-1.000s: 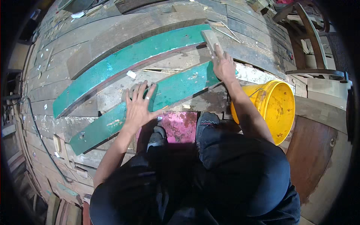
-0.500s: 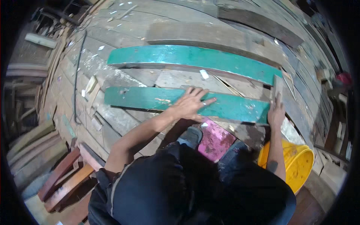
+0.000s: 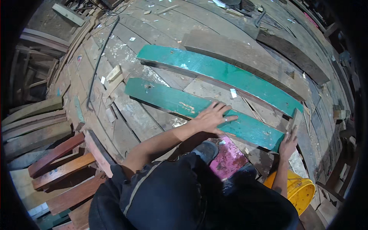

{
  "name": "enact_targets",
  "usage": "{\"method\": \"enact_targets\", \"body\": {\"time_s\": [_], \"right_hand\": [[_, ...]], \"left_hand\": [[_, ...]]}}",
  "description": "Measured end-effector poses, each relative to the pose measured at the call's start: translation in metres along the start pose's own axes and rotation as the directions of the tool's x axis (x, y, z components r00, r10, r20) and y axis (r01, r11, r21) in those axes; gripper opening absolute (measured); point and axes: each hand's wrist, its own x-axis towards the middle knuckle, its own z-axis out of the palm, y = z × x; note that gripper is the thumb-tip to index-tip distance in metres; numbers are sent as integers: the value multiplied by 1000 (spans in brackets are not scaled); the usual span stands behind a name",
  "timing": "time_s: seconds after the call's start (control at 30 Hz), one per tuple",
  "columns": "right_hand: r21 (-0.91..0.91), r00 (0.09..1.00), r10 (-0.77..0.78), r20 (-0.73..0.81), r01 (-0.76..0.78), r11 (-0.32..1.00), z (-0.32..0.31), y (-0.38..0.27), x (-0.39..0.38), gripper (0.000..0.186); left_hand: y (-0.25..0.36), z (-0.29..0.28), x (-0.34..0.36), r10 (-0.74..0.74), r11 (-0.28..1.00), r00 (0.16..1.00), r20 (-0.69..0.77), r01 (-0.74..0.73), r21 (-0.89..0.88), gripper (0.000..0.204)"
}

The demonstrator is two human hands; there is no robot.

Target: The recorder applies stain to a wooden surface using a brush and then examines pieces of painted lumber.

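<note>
Two long green-painted wooden planks lie roughly side by side in front of me, a gap between them. On the near green plank [image 3: 161, 95] rests my left hand [image 3: 211, 118], palm down with fingers spread and a ring on one finger. The far green plank [image 3: 218, 71] slants down to the right beyond it. At the right ends of both planks, a short wooden strip [image 3: 296, 119] bridges across, and my right hand [image 3: 288, 143] grips its near end with the fingers partly hidden. Bare brown timber [image 3: 245, 53] lies behind the far plank.
A dark beam [image 3: 293, 55] lies farther back on the board floor. By my right forearm stands a yellow bucket [image 3: 301, 193]; a pink surface [image 3: 228, 157] shows between my feet. Stacked red and orange wood pieces [image 3: 63, 170] fill the lower left. A dark rod [image 3: 100, 61] lies at left.
My view has turned, so the planks now slant more steeply down to the right. Both hands keep their places on the near plank and the strip.
</note>
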Motion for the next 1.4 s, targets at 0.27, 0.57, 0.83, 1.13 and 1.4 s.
{"method": "enact_targets", "body": {"time_s": [0.27, 0.57, 0.83, 1.13, 1.4], "right_hand": [[108, 988, -98, -122, 111, 988, 2, 0, -8, 58], [70, 996, -84, 17, 82, 994, 9, 16, -5, 55], [142, 990, -8, -139, 28, 989, -8, -16, -16, 55], [99, 993, 63, -97, -54, 994, -12, -6, -20, 61], [59, 995, 54, -88, -48, 997, -18, -9, -17, 61]], "left_hand": [[2, -2, -4, -48, 999, 999, -7, 48, -17, 91], [3, -1, 2, -50, 999, 998, 36, 50, 4, 87], [4, 0, 6, -6, 999, 1000, -8, 6, 38, 83], [9, 7, 10, -15, 998, 1000, 9, 14, 55, 91], [11, -2, 14, -26, 996, 999, 38, 22, 89, 87]]}}
